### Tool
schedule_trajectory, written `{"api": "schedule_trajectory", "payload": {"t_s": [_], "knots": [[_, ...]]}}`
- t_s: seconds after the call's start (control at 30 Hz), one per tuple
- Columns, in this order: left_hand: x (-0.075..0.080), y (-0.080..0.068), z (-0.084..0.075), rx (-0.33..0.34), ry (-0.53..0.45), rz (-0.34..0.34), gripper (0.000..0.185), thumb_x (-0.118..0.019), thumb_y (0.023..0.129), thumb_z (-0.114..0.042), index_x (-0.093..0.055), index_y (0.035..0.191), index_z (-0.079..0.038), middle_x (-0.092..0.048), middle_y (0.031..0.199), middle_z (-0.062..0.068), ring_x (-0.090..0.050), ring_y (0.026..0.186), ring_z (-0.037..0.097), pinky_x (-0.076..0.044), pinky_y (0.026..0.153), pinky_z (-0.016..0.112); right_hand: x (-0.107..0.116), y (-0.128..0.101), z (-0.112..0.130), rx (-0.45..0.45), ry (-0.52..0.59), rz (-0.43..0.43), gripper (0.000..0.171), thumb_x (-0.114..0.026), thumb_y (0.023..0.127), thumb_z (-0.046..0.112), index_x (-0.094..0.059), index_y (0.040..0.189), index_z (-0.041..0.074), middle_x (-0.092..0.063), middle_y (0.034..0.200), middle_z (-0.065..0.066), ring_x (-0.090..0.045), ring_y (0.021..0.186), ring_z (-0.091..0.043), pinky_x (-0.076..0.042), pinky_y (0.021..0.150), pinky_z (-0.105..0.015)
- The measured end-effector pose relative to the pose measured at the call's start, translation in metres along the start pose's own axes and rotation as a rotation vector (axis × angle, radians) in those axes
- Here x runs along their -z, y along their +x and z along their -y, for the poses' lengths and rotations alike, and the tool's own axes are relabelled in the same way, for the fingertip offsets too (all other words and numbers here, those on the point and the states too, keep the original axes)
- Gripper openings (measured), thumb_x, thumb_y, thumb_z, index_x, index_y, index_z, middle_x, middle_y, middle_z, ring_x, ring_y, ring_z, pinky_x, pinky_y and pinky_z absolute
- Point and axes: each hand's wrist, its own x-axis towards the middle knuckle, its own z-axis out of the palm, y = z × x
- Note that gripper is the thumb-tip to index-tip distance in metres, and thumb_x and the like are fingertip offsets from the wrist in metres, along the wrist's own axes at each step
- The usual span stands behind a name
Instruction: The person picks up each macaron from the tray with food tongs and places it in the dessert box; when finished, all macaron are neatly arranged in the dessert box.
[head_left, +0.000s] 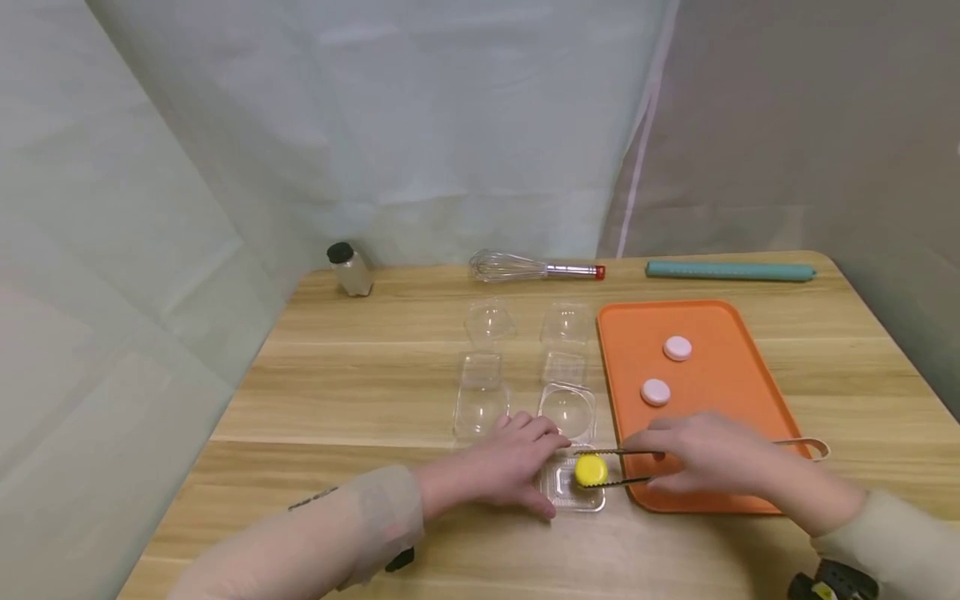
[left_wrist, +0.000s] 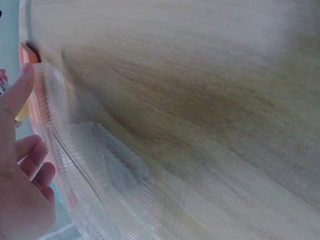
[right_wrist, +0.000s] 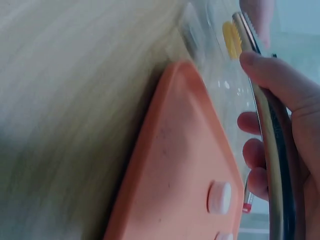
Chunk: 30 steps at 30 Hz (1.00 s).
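My right hand grips metal tongs with serrated tips. Between those tips sits a yellow macaron, over the base of the nearest clear plastic container. That container lies open, its domed lid folded back on the far side. At its left side is my left hand, thumb by the near corner and fingers bent by the hinge, holding it between them. In the left wrist view the thumb lies along the clear rim.
An orange tray to the right bears two pale pink macarons. More open clear containers stand beyond and left. Along the back edge lie a whisk and a teal rod; a black-capped jar stands back left.
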Motion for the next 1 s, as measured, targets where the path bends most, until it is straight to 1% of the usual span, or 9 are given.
{"api": "schedule_trajectory", "payload": {"t_s": [0.1,0.2,0.3,0.4,0.47,0.6,0.8,0.9,1.0], "knots": [[0.0,0.0,0.0,-0.001,-0.004,-0.002,0.09,-0.073,0.064,-0.063,-0.044,0.137,-0.017,-0.045,0.131,-0.004,-0.039,0.111,0.014,-0.032,0.089,0.029,-0.003,0.002,0.004,-0.018,-0.019,-0.005,0.038,-0.074,0.077,0.038,-0.065,0.111,0.024,-0.053,0.077,0.018,-0.043,0.06,0.005,-0.037,0.048,-0.019],[0.0,0.0,0.0,-0.001,-0.006,-0.003,0.089,-0.073,0.065,-0.062,-0.044,0.136,-0.018,-0.045,0.13,-0.004,-0.039,0.11,0.014,-0.032,0.089,0.029,-0.004,0.003,0.008,-0.04,-0.038,-0.017,0.037,-0.074,0.075,0.037,-0.065,0.109,0.025,-0.052,0.077,0.018,-0.044,0.06,0.005,-0.036,0.047,-0.019],[0.001,0.0,0.0,-0.005,-0.007,-0.002,0.088,-0.073,0.065,-0.062,-0.045,0.136,-0.018,-0.045,0.13,-0.005,-0.039,0.11,0.014,-0.032,0.089,0.029,-0.005,0.005,0.014,-0.06,-0.053,-0.021,0.035,-0.074,0.074,0.035,-0.065,0.107,0.026,-0.05,0.077,0.018,-0.042,0.058,0.003,-0.034,0.047,-0.018],[0.002,0.0,0.001,-0.004,-0.012,0.001,0.088,-0.073,0.065,-0.062,-0.045,0.136,-0.019,-0.045,0.13,-0.005,-0.039,0.11,0.014,-0.032,0.089,0.029,-0.005,0.008,0.019,-0.073,-0.071,-0.004,0.035,-0.074,0.073,0.033,-0.066,0.106,0.025,-0.047,0.076,0.017,-0.036,0.054,0.001,-0.032,0.046,-0.019],[0.002,0.0,0.001,-0.001,-0.015,0.004,0.088,-0.073,0.065,-0.061,-0.045,0.136,-0.019,-0.045,0.13,-0.005,-0.039,0.11,0.014,-0.032,0.089,0.03,-0.006,0.01,0.021,-0.079,-0.088,0.013,0.036,-0.074,0.073,0.034,-0.066,0.106,0.024,-0.046,0.076,0.017,-0.035,0.054,-0.001,-0.033,0.046,-0.019],[0.001,-0.002,0.003,0.005,-0.019,0.009,0.088,-0.074,0.065,-0.061,-0.045,0.136,-0.019,-0.044,0.13,-0.005,-0.039,0.11,0.014,-0.032,0.091,0.032,-0.009,0.014,0.023,-0.1,-0.102,0.048,0.038,-0.074,0.074,0.037,-0.066,0.107,0.023,-0.047,0.077,0.016,-0.035,0.054,-0.002,-0.034,0.046,-0.021],[0.0,-0.003,0.004,0.015,-0.033,0.007,0.088,-0.074,0.065,-0.061,-0.044,0.137,-0.02,-0.044,0.132,-0.004,-0.039,0.112,0.015,-0.031,0.095,0.035,-0.012,0.017,0.024,-0.1,-0.11,0.04,0.038,-0.075,0.074,0.04,-0.066,0.107,0.023,-0.05,0.078,0.015,-0.037,0.055,-0.002,-0.036,0.046,-0.022],[0.0,-0.003,0.005,0.018,-0.041,0.011,0.088,-0.074,0.065,-0.061,-0.044,0.137,-0.02,-0.044,0.132,-0.004,-0.039,0.112,0.015,-0.031,0.094,0.034,-0.013,0.019,0.025,-0.102,-0.112,0.039,0.039,-0.075,0.073,0.04,-0.066,0.106,0.022,-0.052,0.079,0.013,-0.038,0.055,-0.001,-0.037,0.047,-0.023],[0.0,-0.004,0.005,0.019,-0.046,0.011,0.088,-0.074,0.065,-0.06,-0.043,0.137,-0.02,-0.044,0.132,-0.004,-0.039,0.111,0.014,-0.031,0.093,0.033,-0.013,0.021,0.026,-0.113,-0.115,0.045,0.04,-0.076,0.072,0.041,-0.066,0.105,0.022,-0.051,0.078,0.014,-0.038,0.055,-0.002,-0.036,0.046,-0.023]]}}
